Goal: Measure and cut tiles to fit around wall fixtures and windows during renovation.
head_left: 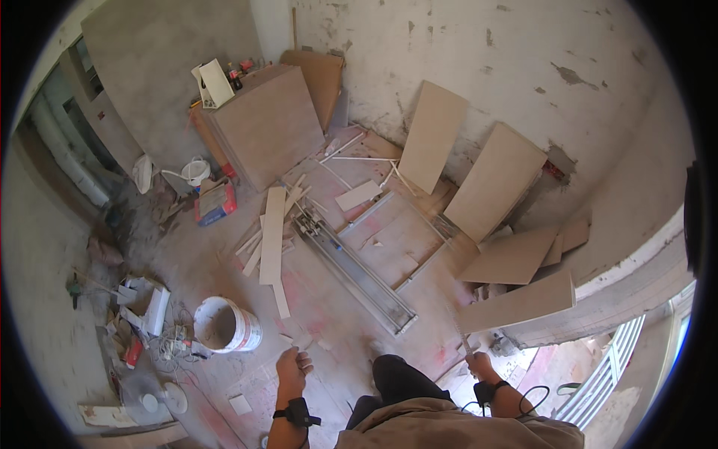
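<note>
My left hand [294, 370] hangs over the floor at the lower middle, its fingers loosely curled with nothing visible in them. Off to its left stands a white bucket [249, 329]. My right hand [481, 367] is closed round a thin, pale, strip-like tool [465, 343] that points up and away from it; its exact kind is too small to tell. Just beyond that tool leans a beige tile [520, 301]. A manual tile cutter [359, 277] with a long metal bed lies on the floor ahead of me.
Two large tiles [434, 137] [495, 182] lean on the far wall. Narrow cut tile strips [272, 236] lie left of the cutter. A tall tile stack [265, 123] stands behind. Cables [177, 343] and a torn box [149, 303] clutter the left side.
</note>
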### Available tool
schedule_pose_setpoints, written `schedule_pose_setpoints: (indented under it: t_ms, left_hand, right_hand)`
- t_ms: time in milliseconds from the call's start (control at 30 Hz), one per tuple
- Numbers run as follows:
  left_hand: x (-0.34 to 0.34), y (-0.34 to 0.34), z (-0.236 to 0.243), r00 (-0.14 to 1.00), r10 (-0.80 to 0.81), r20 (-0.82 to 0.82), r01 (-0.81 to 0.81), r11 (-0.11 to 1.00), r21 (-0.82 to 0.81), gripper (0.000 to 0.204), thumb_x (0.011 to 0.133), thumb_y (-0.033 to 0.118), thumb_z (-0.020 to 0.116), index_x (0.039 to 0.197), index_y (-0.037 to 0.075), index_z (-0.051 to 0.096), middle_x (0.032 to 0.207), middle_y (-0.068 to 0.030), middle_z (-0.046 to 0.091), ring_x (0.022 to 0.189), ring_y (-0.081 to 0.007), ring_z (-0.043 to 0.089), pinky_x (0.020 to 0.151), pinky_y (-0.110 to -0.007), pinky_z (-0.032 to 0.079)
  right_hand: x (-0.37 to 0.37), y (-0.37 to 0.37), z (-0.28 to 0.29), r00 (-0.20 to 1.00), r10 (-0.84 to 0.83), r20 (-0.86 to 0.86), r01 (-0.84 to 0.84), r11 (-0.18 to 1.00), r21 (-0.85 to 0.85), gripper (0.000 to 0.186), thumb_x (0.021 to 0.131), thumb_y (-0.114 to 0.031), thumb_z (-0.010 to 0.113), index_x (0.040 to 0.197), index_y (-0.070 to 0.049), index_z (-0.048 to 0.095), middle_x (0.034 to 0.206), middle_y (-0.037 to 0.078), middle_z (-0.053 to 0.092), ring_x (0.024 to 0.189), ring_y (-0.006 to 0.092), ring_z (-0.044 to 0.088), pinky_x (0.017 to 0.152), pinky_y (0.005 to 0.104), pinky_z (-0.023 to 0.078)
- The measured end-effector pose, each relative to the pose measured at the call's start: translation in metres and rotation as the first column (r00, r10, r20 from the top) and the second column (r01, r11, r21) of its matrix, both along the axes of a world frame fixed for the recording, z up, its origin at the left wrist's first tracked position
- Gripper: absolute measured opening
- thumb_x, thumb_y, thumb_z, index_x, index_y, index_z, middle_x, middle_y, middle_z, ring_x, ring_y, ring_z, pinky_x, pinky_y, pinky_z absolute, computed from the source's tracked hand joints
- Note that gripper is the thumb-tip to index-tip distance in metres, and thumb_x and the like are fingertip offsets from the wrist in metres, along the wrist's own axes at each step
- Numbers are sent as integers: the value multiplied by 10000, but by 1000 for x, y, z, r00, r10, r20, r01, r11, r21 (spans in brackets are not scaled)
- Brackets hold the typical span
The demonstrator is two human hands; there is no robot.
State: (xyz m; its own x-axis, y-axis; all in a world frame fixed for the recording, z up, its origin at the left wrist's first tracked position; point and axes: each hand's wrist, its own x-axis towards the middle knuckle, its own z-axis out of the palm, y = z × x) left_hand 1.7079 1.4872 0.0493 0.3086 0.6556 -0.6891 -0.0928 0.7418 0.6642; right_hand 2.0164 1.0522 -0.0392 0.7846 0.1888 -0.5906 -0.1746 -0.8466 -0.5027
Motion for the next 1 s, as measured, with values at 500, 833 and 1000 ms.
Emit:
schedule_pose_setpoints:
  t_ms: [500,833,1000]
  left_hand:
    - [-26,148,-70,914,190,-359,-272,943,-194,255,845,208,509,1061,74,496,853,-83,563,690,-244,539,574,-398,442]
    - [108,294,-81,909,-35,-415,-87,959,-270,262,853,190,500,1075,49,502,896,-102,556,745,-257,558,594,-403,460]
    - [184,412,-129,931,-271,-246,221,952,-213,169,852,173,518,986,70,516,847,-96,571,630,-220,557,521,-355,470]
  right_hand:
    - [132,290,-23,977,209,45,-205,976,-76,444,765,-377,591,826,60,645,715,251,629,673,367,640,640,443,509]
    - [215,429,4,994,93,60,-89,993,-73,448,771,-384,621,896,45,633,897,294,620,884,435,606,799,462,479]
    - [225,476,25,982,187,30,-170,938,-303,486,767,-411,591,912,52,630,921,301,616,912,438,598,827,475,471]
